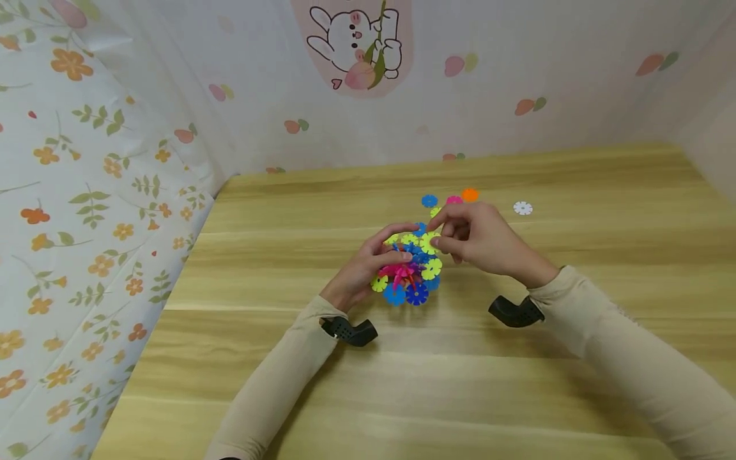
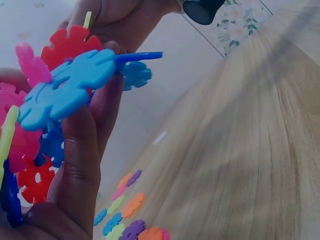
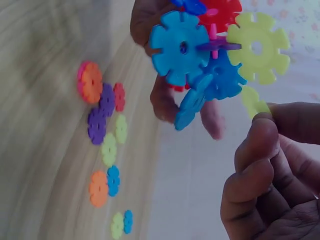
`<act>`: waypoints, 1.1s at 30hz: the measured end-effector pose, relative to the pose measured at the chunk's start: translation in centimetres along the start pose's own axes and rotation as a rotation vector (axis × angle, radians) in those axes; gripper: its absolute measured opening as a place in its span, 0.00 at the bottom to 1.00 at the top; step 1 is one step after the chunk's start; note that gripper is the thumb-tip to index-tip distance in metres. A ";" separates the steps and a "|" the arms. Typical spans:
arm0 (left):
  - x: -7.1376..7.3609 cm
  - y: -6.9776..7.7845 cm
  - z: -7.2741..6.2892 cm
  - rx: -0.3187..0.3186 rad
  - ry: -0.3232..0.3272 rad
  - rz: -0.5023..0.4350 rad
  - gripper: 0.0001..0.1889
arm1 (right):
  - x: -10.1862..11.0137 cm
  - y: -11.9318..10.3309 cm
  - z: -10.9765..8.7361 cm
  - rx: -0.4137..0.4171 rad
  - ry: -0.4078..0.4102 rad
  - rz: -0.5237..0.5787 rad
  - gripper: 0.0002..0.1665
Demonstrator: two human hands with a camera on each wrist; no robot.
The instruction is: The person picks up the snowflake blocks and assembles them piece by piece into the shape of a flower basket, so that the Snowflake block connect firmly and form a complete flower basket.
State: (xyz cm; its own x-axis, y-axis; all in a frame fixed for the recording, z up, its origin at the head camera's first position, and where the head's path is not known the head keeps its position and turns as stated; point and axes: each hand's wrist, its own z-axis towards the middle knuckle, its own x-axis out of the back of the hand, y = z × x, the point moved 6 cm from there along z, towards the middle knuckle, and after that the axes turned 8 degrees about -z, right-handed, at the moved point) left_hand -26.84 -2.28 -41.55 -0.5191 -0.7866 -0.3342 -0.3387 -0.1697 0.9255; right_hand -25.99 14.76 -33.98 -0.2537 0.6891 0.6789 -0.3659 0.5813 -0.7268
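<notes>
A cluster of slotted, flower-shaped plastic discs [image 1: 404,273] joined edge to edge, in blue, pink, red, purple and yellow-green, is held above the table. My left hand [image 1: 366,263] grips it from the left, with the thumb and fingers around its discs; the left wrist view shows a light-blue disc [image 2: 67,85] over the fingers. On the cluster's right side, my right hand [image 1: 480,239] pinches a small yellow-green disc [image 3: 252,102] between thumb and forefinger. That disc is right at the edge of a larger yellow-green disc [image 3: 272,47] in the right wrist view.
Loose discs lie on the wooden table [image 1: 276,377] beyond the hands, among them a blue disc [image 1: 429,201], an orange disc [image 1: 469,195] and, farther right, a white disc [image 1: 522,208]. A patterned cloth [image 1: 253,121] hangs along the back and left.
</notes>
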 end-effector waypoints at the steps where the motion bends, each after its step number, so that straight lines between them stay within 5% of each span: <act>1: 0.1 0.0 -0.1 -0.002 0.003 0.003 0.25 | 0.0 -0.1 0.0 -0.002 -0.001 -0.005 0.08; 15: -0.4 0.3 -0.1 -0.049 0.009 0.035 0.26 | -0.4 -1.0 0.1 0.035 -0.011 -0.089 0.06; 26: -0.5 0.5 -0.2 -0.077 0.095 0.023 0.29 | -1.0 0.0 0.6 -0.013 -0.092 0.047 0.04; 33: -0.9 1.1 -0.4 -0.048 0.072 0.105 0.24 | -1.4 0.7 0.3 -0.051 -0.134 0.160 0.03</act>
State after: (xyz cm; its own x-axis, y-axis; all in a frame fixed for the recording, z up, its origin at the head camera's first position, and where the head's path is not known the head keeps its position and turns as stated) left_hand -26.46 -1.99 -40.16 -0.4917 -0.8416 -0.2234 -0.2466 -0.1115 0.9627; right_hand -26.19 14.01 -35.38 -0.4231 0.7126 0.5596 -0.2667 0.4923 -0.8286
